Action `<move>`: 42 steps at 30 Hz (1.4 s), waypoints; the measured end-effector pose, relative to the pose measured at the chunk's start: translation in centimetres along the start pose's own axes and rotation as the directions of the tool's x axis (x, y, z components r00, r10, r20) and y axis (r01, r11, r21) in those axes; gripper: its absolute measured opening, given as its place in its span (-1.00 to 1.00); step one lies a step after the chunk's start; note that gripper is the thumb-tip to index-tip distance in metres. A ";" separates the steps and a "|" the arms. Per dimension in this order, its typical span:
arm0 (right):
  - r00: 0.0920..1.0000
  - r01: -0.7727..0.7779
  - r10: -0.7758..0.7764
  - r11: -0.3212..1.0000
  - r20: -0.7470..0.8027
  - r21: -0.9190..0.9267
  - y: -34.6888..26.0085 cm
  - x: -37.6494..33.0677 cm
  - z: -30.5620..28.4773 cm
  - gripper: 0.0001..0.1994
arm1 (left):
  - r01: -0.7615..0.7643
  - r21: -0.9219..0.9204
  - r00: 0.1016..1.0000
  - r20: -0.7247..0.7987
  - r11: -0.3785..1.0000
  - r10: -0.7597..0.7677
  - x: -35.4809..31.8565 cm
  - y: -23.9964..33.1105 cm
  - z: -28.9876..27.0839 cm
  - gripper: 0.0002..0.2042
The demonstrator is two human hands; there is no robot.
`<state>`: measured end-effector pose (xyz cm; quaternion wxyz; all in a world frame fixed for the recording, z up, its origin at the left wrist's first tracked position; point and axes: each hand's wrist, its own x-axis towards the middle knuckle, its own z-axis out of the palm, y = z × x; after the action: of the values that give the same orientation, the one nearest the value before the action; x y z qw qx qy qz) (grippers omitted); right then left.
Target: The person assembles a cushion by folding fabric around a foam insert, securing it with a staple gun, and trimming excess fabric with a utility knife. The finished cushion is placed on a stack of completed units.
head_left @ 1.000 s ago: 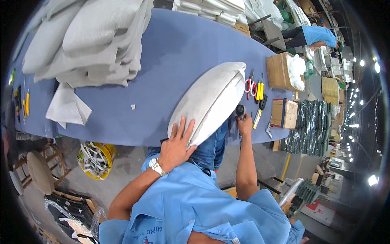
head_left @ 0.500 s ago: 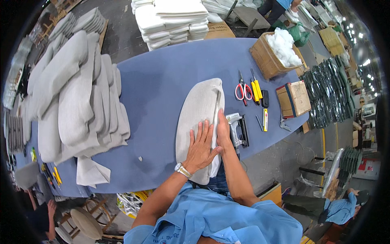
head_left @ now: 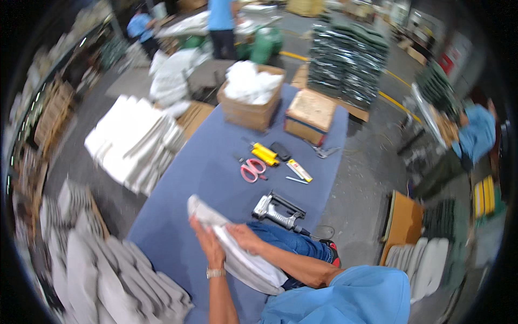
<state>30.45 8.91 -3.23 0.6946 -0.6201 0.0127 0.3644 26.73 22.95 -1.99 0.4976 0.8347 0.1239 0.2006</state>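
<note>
I hold a long grey-white cushion [head_left: 245, 264] on edge at the near side of the blue table [head_left: 216, 162]. My left hand [head_left: 208, 245], a watch on its wrist, grips the cushion's left side near its far end. Close beside it, my right hand [head_left: 244, 237] clasps the upper edge. The cushion's near end rests against my lap. A silver staple gun [head_left: 278, 212] lies on the table just beyond my right hand.
Red scissors [head_left: 252, 170], a yellow tool [head_left: 264, 154] and small items lie mid-table. Behind them stand a cardboard box of white stuffing [head_left: 251, 97] and a wooden box [head_left: 310, 113]. Grey cushions [head_left: 97, 275] are piled at the left. Other people [head_left: 221, 16] work beyond.
The cushion lay flat under both hands; now it is turned up on edge and gripped by both hands near the table's edge. My view has swung round toward the table's end.
</note>
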 end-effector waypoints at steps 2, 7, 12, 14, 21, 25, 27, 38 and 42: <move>0.978 0.195 -0.200 0.978 0.063 0.079 -3.9 -2.3 1.7 -0.49 | -0.110 0.032 0.986 -0.122 0.993 0.113 -0.3 5.1 -2.0 -0.25; 0.742 0.602 -0.492 0.789 0.455 -0.128 -15.1 -5.3 2.5 -0.45 | -0.472 0.336 0.750 -0.333 0.815 0.572 -1.7 15.0 -9.4 -0.20; 0.263 0.874 -0.449 0.485 0.854 -0.014 -26.9 -6.9 7.2 -0.55 | -0.195 0.912 0.380 -0.268 0.360 0.885 -7.5 24.5 -19.8 -0.17; 0.124 0.865 -0.326 0.498 0.937 0.059 -28.1 -7.0 10.1 -0.54 | -0.071 0.928 0.548 -0.269 0.365 0.792 -11.2 26.7 -20.2 -0.16; 0.207 0.978 0.223 -0.028 0.952 -0.206 -14.2 -3.1 15.2 -0.60 | 0.385 0.461 0.889 -0.419 0.799 -0.187 -24.2 13.2 -12.1 -0.31; 0.215 0.968 0.438 0.021 0.873 -0.249 -4.4 -4.9 11.4 -0.66 | 0.470 0.426 0.875 -0.110 0.773 -0.472 -27.4 9.4 -4.9 -0.38; 0.286 0.958 0.450 -0.105 0.846 -0.268 -5.0 -8.9 11.6 -0.69 | 0.409 0.469 0.901 -0.073 0.783 -0.427 -29.1 7.7 -4.1 -0.43; 0.227 0.897 0.030 0.382 0.973 -0.221 -3.5 -10.2 4.9 -0.75 | 0.532 0.058 0.842 0.075 0.845 -0.535 -26.2 10.1 -3.7 -0.57; 0.573 0.645 -0.208 0.711 0.793 -0.280 -8.1 -8.8 0.6 -0.69 | 0.523 0.161 0.837 0.089 0.837 -0.540 -22.1 12.3 -7.1 -0.61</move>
<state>27.95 5.37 7.98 0.5056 -0.5805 -0.5181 0.3728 3.94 13.69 7.23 0.4851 0.8094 0.3308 -0.0091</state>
